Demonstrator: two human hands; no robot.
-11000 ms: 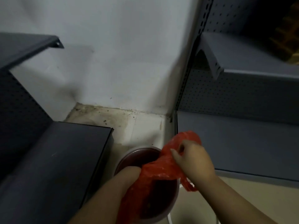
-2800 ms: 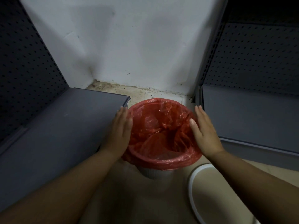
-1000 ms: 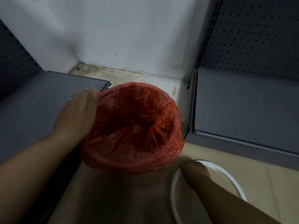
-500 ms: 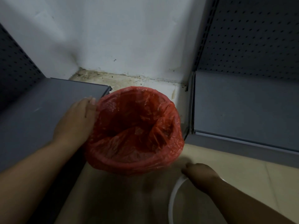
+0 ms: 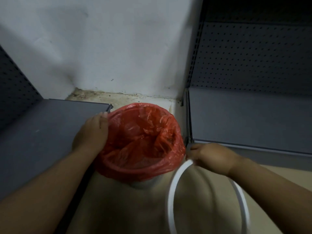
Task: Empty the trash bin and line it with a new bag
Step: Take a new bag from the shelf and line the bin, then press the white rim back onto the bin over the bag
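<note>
**Red liner on, ring coming up**

Red plastic already covers the mouth of the trash bin, which stands on the floor in the corner between the two grey shelf units; the new bag is draped inside and folded down over the rim, so only a pale strip of the bin shows below the fold. Your left hand lies flat against the left side of the bagged rim, fingers extended and pressing, not pinching. Your right hand is closed around the top of the white retaining ring, which hangs tilted just right of the bin.

The step in hand looks like seating that ring over the bag. Keep the left palm where it is so the bin does not slide on the tile. Level the ring above the rim before lowering it, and push it down evenly all round; if one side catches first, the thin film will likely bunch or tear. The fold hangs lower at the front than at the back, so check the rear edge stays trapped.

Half a second ago your right hand was low on the floor, just taking hold of the ring. Now the ring is lifted clear and beside the bag, while the left hand has stayed put.
</note>
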